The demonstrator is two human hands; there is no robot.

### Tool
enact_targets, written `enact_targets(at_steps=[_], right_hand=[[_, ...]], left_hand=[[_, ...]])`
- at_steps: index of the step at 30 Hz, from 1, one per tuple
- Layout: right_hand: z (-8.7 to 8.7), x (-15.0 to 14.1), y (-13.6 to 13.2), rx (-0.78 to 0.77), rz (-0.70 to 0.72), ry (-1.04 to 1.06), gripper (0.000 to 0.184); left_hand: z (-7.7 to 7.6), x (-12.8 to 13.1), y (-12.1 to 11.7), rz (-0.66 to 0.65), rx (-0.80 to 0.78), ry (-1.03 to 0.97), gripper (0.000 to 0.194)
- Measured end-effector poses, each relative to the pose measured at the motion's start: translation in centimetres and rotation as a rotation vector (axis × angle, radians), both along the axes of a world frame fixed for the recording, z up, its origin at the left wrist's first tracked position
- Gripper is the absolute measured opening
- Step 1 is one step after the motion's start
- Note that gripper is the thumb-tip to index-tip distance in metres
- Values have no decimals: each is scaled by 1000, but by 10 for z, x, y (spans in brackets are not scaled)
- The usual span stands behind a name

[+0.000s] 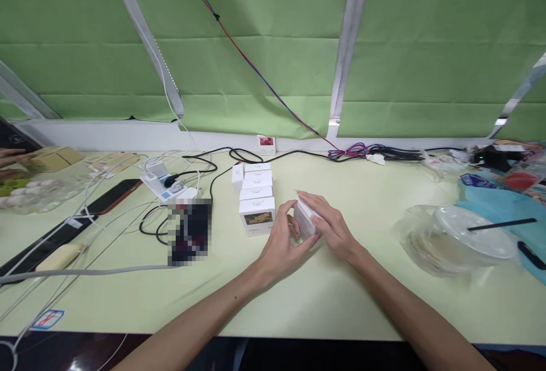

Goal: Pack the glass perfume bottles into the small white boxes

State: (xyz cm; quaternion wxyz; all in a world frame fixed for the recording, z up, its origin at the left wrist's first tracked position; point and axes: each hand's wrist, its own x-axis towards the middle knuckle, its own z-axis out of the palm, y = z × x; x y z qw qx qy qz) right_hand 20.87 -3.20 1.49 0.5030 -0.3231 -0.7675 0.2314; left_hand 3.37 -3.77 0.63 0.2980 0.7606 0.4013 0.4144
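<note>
Here | L hand + R hand grip wht box | contents hidden

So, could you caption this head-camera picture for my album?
Left fingers and right fingers hold a small white box beside a cluster of white boxes on a pale table.

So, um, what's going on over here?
A person's left hand and right hand are holding a small white box between them. Just to its left, more white boxes stand in a row on the table, and the nearest one has a picture of what looks like yellow flowers. Over on the right sits a round plastic tub with a lid.
</note>
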Motion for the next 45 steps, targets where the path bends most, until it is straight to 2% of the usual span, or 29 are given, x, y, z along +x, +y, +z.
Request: enact_targets(at_steps=[5,12,31,45], right_hand=[[4,-1,-3,-35,-14,4,49],[5,-1,-5,-127,-58,21,54],[6,-2,-7,-159,-42,18,53],[6,-3,-6,-163,-41,18,53]], left_hand=[[4,0,-1,-29,40,11,74],[6,-1,-2,-40,18,39,72],[6,0,-3,-41,7,35,68],[5,-2,-2,-55,11,67,74]])
